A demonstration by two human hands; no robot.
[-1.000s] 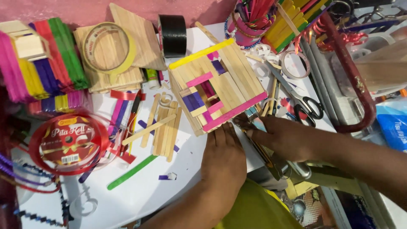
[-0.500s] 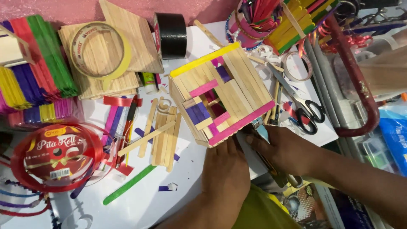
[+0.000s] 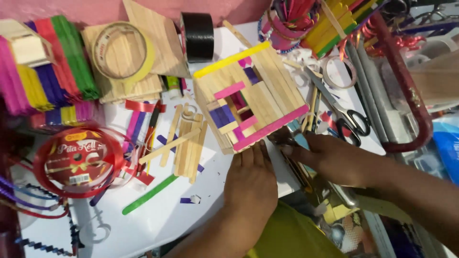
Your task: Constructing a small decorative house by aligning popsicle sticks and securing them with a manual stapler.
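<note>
your left hand (image 3: 249,179) lies flat, palm down, fingers stretched out & gripping nothing, fingertips touching the lower edge of the square panel of plain wooden craft sticks w/ pink, purple & yellow sticks (image 3: 249,98). that panel sits tilted on the white tabletop (image 3: 158,215), near centre. your right hand (image 3: 330,156) is just beside the panel's lower right corner, fingers curled over a blurred thin tool; can't tell whether it grips it. left of the panel lies a loose bunch of plain wooden sticks (image 3: 184,143), w/ a green stick (image 3: 149,194) below it. a red ribbon spool (image 3: 76,161) sits far left, a black tape roll (image 3: 197,29) above the panel, black-handled scissors (image 3: 340,111) to its right.
</note>
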